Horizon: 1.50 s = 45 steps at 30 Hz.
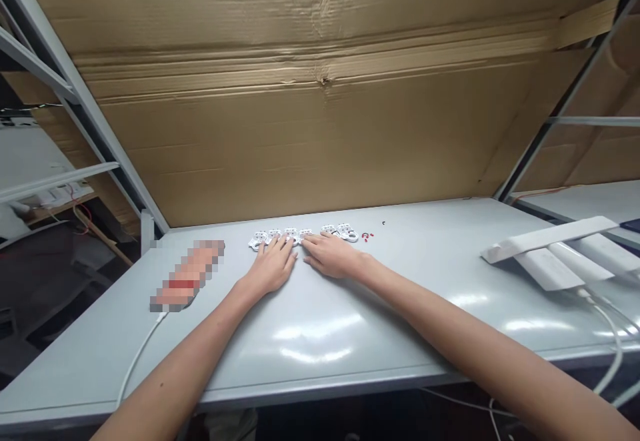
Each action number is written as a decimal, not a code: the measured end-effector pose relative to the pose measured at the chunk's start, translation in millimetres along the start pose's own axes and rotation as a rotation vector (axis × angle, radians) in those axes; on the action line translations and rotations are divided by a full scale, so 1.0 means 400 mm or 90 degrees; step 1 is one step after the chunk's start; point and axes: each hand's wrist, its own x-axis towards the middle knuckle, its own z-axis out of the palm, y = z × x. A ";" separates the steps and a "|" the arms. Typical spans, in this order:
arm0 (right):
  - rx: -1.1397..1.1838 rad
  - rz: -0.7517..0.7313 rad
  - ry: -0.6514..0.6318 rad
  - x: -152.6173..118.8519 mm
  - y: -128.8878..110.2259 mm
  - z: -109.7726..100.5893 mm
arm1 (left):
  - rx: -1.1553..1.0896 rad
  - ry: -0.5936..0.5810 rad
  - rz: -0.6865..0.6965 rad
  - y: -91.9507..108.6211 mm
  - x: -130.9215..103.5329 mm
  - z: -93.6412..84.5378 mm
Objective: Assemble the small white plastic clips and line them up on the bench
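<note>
A row of several small white plastic parts (300, 234) lies along the far side of a grey table (425, 274), in front of a cardboard wall. My left hand (273, 266) rests flat with fingers spread, its fingertips touching the parts near the middle of the row. Beside it my right hand (333, 256) lies flat too, fingers pointing left and touching a white part. Neither hand holds anything. Tiny red pieces (367, 236) lie just right of the row.
A blurred-out object (187, 275) with a white cable (137, 354) sits at the left of the table. Long white housings (550, 247) with white cords lie at the right. Metal shelf posts stand at both sides.
</note>
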 end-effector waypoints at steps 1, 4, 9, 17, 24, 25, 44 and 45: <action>0.004 -0.001 0.001 0.004 0.003 0.000 | 0.000 0.001 0.000 0.000 0.000 0.000; 0.029 -0.007 0.011 0.007 0.011 -0.002 | -0.010 0.015 0.008 -0.003 -0.002 0.000; 0.058 -0.008 0.077 -0.037 0.057 -0.018 | -0.039 0.043 0.023 -0.010 -0.001 0.005; 0.064 0.106 0.076 -0.104 0.171 -0.001 | -0.046 0.109 0.112 -0.005 0.000 0.011; 0.111 0.076 0.048 -0.099 0.155 -0.007 | -0.054 0.127 0.164 0.021 -0.005 0.007; 0.130 0.073 0.048 -0.108 0.148 -0.015 | -0.055 0.135 0.168 0.020 -0.004 0.008; 0.302 -0.008 0.135 -0.142 0.044 -0.046 | -0.153 0.142 0.302 0.026 -0.008 -0.008; 0.300 -0.009 0.136 -0.141 0.044 -0.040 | -0.153 0.139 0.299 0.027 -0.007 -0.007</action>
